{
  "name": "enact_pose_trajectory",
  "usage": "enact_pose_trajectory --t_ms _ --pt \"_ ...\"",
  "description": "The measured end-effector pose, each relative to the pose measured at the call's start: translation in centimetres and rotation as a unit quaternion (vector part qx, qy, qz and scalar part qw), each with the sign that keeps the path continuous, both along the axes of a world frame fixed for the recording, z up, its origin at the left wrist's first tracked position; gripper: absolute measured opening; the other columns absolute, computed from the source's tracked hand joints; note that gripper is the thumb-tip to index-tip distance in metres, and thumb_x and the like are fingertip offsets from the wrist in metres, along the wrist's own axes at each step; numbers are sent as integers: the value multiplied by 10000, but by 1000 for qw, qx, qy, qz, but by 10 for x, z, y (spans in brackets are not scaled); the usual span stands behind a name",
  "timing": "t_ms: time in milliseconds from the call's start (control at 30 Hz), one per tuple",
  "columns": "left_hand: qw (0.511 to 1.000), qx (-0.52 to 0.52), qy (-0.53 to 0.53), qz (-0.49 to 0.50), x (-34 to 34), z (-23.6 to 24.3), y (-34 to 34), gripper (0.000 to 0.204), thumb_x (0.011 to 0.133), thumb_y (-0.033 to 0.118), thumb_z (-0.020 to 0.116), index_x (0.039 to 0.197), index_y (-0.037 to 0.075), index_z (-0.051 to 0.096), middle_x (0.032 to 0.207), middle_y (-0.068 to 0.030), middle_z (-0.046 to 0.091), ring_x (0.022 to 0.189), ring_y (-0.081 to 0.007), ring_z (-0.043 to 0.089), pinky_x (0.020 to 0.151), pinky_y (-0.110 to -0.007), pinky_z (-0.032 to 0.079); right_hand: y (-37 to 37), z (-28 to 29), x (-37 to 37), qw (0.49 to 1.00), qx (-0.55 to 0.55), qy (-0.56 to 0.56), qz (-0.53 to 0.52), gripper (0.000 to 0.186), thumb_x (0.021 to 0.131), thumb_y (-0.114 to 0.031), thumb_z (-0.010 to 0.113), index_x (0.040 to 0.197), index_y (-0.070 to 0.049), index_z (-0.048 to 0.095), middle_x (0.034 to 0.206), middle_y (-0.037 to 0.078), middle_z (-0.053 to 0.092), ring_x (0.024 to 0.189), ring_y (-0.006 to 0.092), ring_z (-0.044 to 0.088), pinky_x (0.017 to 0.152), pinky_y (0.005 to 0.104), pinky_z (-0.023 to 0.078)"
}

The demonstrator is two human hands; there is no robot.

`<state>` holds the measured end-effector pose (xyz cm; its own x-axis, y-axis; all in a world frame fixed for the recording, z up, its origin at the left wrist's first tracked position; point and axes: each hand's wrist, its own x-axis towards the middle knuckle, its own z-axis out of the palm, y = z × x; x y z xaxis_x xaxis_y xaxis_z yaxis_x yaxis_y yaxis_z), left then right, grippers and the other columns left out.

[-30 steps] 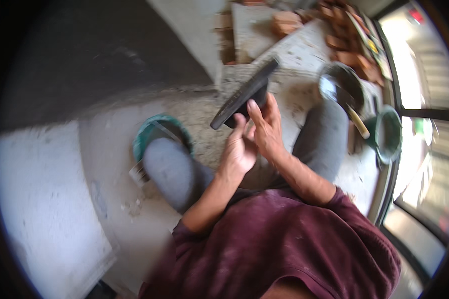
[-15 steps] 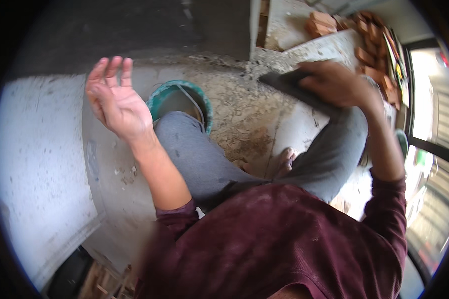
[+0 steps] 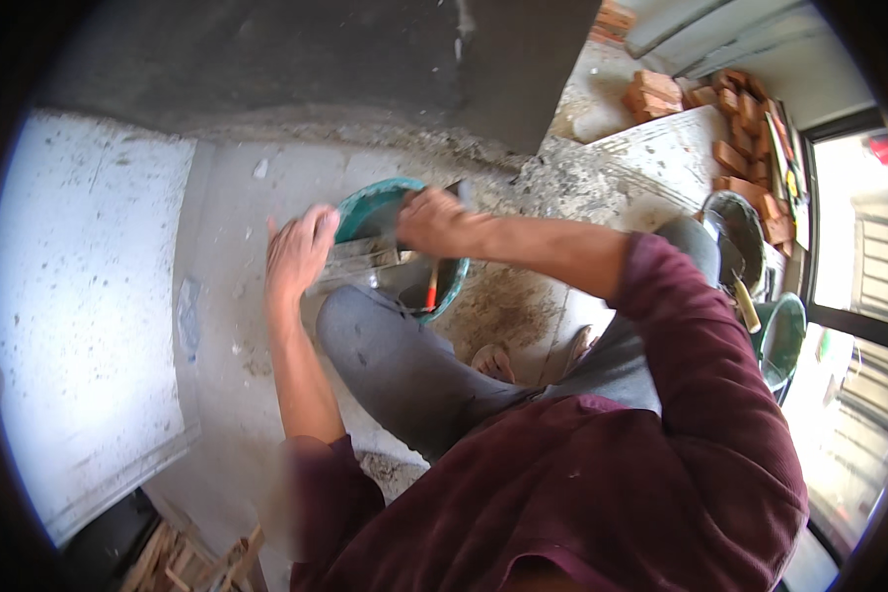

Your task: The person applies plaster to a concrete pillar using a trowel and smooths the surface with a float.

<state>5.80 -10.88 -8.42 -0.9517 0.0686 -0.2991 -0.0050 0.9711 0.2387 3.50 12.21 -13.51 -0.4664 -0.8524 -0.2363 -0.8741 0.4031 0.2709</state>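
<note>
My right hand is closed, slightly blurred, over a green bucket. A dark corner of a plastering float shows beyond its knuckles; the rest is hidden. My left hand hovers at the bucket's left side, palm turned away, fingers loosely apart and nothing visible in them. Between the hands, a pale grey slat-like piece lies across the bucket's rim. A tool with a red handle leans inside the bucket. My left knee is close to the bucket's near side.
A dark, smooth plastered surface rises ahead. Bricks are stacked at the far right. A dark bucket with a trowel and another green bucket stand right of my leg. A white panel is at the left, wood scraps below.
My right hand has swung left with the float, from above my right knee to the bucket. My left hand has lowered and turned its palm away. The view has shifted, showing the buckets at right.
</note>
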Motion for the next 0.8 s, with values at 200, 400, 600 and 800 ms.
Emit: enact_pose_trajectory --t_ms 200,400,600,800 --pt "995 96 39 15 -13 -24 -10 521 950 412 580 1346 76 539 1124 -138 689 1118 -249 607 1108 -431 312 -50 -76 -13 963 -46 -167 -208 202 824 -156 673 974 -47 756 1070 111 715 1028 252 649 737 391 533" --pt "863 405 291 80 -56 23 30 577 1001 469 497 1419 71 482 1391 -188 516 1294 -276 481 1099 -425 345 20 -22 17 931 -89 -221 -278 389 949 -220 538 1283 -33 610 1094 146 680 958 266 675 727 377 553" --pt "840 349 416 -18 -124 39 108 713 1021 559 322 1526 58 275 1608 -201 106 1495 -320 108 1168 -432 223 152 1 100 734 -333 -362 -468 475 1016 -229 390 1470 -93 392 1188 267 619 948 356 683 874 447 540" --pt "857 339 387 -39 -148 13 147 912 962 694 99 1534 2 -60 1606 -200 -146 1482 -296 -192 1203 -420 -66 228 -90 105 398 -463 -277 -742 462 1012 -269 450 1405 -27 436 1243 310 572 1163 419 567 999 446 450"
